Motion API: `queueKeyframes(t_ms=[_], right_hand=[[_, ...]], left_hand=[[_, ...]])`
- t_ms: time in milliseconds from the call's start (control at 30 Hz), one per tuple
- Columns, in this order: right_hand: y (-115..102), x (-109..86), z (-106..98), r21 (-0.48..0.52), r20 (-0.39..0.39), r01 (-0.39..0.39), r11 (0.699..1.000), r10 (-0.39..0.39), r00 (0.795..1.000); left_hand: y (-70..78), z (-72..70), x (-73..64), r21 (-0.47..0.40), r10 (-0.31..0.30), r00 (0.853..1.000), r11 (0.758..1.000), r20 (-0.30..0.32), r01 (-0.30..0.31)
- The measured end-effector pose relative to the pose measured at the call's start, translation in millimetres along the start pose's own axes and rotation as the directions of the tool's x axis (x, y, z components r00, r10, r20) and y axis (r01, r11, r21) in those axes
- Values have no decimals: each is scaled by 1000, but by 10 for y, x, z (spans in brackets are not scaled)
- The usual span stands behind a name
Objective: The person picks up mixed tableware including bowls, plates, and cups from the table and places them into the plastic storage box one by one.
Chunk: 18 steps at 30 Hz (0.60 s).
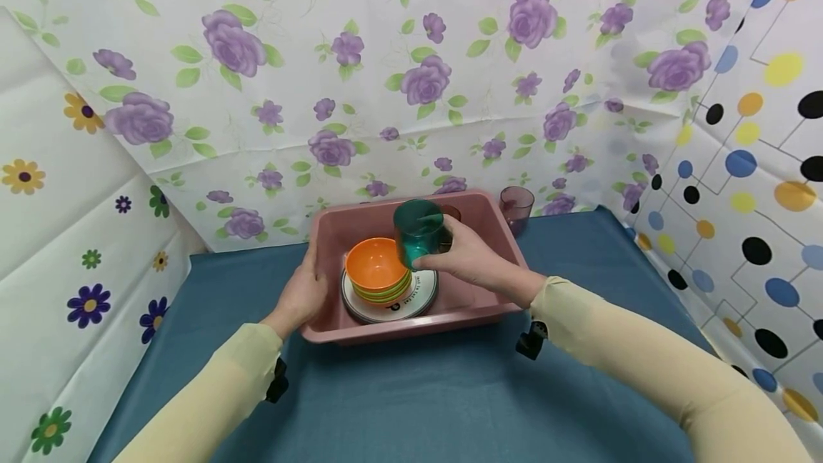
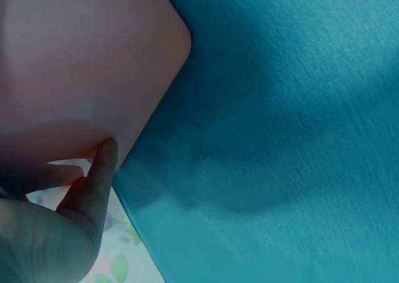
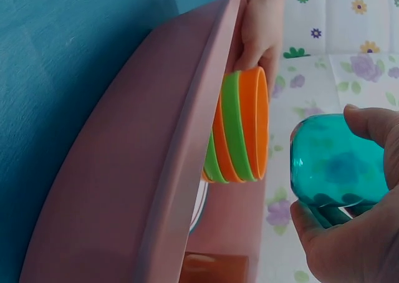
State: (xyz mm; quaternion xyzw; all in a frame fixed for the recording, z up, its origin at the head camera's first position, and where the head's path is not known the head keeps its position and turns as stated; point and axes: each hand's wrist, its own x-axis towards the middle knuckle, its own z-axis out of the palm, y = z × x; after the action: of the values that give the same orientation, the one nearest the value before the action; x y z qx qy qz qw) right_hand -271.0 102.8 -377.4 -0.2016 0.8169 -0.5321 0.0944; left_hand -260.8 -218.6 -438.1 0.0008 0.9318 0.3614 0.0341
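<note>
A pink rectangular basin (image 1: 463, 291) stands on the table. My left hand (image 1: 303, 295) grips its left side, with a fingertip (image 2: 107, 152) against the outer wall in the left wrist view. My right hand (image 1: 472, 259) holds a clear teal cup (image 1: 418, 231) above the basin, fingers and thumb around it; the right wrist view shows the teal cup (image 3: 336, 161) clear of the rim. Inside the basin, a stack of orange and green bowls (image 1: 376, 265) sits on white plates (image 1: 421, 299). Behind the right hand, a brown see-through cup (image 1: 453, 212) is partly hidden.
A clear purple cup (image 1: 516, 207) stands outside the basin, by its back right corner. Dark blue cloth (image 1: 411, 391) covers the table. Flowered sheeting (image 1: 386, 91) rises behind it, with a dotted sheet (image 1: 759, 234) along the right side.
</note>
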Motion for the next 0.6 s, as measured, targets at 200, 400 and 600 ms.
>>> queueKeyframes(t_ms=[200,400,600], right_hand=[[6,21,39,-2,12,-1,1000,1,1000],[11,-3,28,-7,10,9,1000,-9,1000],[3,-26,19,-13,13,7,1000,-7,1000]], left_hand=[[35,-19,-21,-23,-46,999,999,-5,46],[124,-66,-59,47,2,993,999,-114,3],[403,-142,-127,-25,183,970,982,-160,-190]])
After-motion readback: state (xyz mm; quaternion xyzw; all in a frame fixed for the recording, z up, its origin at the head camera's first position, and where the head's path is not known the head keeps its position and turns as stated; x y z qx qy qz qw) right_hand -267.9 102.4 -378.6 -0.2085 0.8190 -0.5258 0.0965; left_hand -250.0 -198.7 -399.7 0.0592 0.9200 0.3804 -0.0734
